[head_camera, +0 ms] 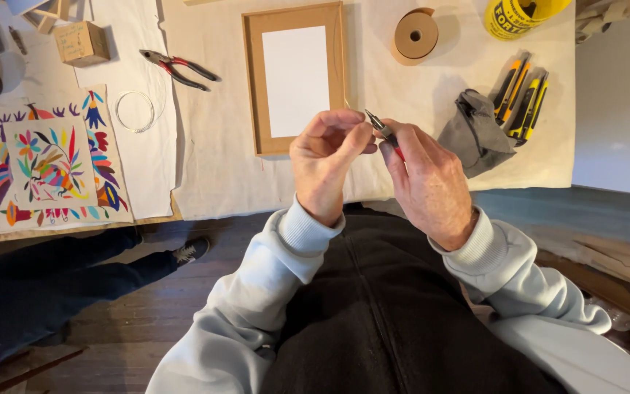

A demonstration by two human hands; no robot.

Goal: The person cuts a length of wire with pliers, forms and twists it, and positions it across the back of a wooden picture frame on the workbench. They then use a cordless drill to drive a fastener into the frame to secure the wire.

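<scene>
Centre of the frame: the right hand (428, 182) is gripping a small pointed tool with a red handle (386, 134), fingers curled tight around it, tip angling up-left. The left hand (327, 162) is pinching in at that tip, thumb and fingers closed together; what it is pinching is too small to tell. Just above the hands a brown picture frame (295, 76) is lying flat on the cloth-covered table (220, 168). Pliers (178, 69) are sitting upper left, a tape roll (415, 35) upper right.
</scene>
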